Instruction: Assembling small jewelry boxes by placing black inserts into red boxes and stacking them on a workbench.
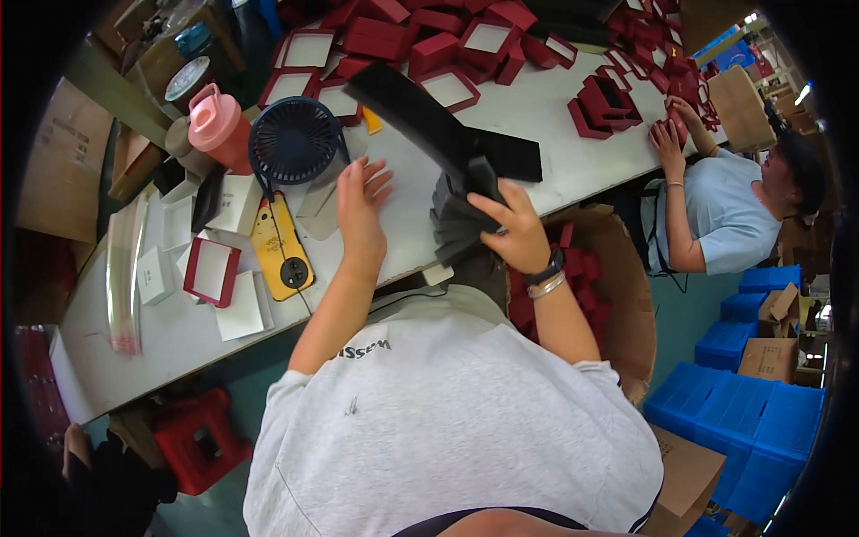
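Note:
My right hand is closed on a fanned stack of black strips at the table's near edge. A long black strip slants up and left from the stack. Beyond my right hand a flat black piece lies on the table; its near end is hidden. My left hand is raised with fingers apart and holds nothing. It is beside a dark blue desk fan and a yellow phone-shaped thing.
Red boxes are heaped at the back of the table. A pink jug and white boxes stand at left. A large carton with red pieces is by my right side. Another person works at right.

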A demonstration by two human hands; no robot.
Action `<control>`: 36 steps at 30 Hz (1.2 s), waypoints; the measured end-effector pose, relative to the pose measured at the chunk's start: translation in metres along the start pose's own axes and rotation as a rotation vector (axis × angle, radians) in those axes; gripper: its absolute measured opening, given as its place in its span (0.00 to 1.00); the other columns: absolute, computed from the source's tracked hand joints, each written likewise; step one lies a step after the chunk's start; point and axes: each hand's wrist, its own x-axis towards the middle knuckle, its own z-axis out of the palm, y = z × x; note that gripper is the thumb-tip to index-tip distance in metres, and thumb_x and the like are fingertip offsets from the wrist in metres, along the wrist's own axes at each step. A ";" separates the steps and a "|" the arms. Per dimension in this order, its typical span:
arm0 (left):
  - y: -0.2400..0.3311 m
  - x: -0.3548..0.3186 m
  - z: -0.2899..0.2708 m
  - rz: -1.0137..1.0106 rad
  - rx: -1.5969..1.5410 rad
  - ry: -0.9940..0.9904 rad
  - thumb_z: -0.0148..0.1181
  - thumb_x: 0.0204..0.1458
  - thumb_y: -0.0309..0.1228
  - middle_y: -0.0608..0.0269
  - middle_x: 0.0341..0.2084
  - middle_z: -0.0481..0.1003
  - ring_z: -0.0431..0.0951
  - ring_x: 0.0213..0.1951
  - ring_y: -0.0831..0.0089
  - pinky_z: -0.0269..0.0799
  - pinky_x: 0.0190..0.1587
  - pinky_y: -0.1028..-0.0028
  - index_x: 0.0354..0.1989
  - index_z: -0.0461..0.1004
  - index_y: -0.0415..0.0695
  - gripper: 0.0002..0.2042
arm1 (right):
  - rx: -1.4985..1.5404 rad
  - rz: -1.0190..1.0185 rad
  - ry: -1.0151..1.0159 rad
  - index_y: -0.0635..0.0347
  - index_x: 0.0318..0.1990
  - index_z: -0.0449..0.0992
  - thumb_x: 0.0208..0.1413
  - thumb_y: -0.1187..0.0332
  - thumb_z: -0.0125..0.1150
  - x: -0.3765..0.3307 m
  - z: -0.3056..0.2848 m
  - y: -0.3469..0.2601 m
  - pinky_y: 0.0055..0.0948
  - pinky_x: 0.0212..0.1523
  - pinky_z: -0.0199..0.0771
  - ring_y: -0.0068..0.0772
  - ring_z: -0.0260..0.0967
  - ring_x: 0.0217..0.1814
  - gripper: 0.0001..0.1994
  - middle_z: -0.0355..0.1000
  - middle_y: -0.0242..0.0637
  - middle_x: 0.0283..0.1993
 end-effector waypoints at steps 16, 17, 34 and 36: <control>0.021 0.019 0.061 1.142 1.511 -0.566 0.60 0.55 0.45 0.60 0.61 0.68 0.63 0.65 0.50 0.52 0.68 0.51 0.58 0.73 0.54 0.22 | -0.360 -0.151 0.067 0.40 0.55 0.75 0.35 0.72 0.70 0.019 0.044 0.026 0.54 0.65 0.62 0.49 0.61 0.65 0.32 0.66 0.39 0.59; 0.010 0.029 0.059 1.018 1.547 -0.562 0.59 0.55 0.47 0.60 0.62 0.67 0.61 0.66 0.49 0.49 0.69 0.49 0.59 0.72 0.57 0.23 | -0.365 -0.147 0.073 0.40 0.55 0.75 0.35 0.72 0.70 0.017 0.043 0.025 0.54 0.65 0.62 0.49 0.61 0.65 0.32 0.66 0.39 0.59; 0.022 0.006 0.027 0.991 1.086 -0.506 0.68 0.46 0.48 0.56 0.64 0.63 0.60 0.66 0.53 0.45 0.68 0.48 0.63 0.67 0.48 0.35 | 0.193 -0.072 0.160 0.47 0.58 0.72 0.40 0.72 0.74 0.020 0.000 0.001 0.51 0.71 0.48 0.58 0.39 0.78 0.33 0.48 0.49 0.74; 0.024 -0.001 0.031 1.086 1.227 -0.536 0.69 0.45 0.46 0.58 0.62 0.66 0.61 0.65 0.56 0.46 0.68 0.49 0.61 0.70 0.50 0.33 | 0.233 -0.037 0.199 0.48 0.60 0.70 0.39 0.71 0.75 0.018 0.003 0.004 0.51 0.71 0.49 0.57 0.40 0.78 0.35 0.48 0.50 0.74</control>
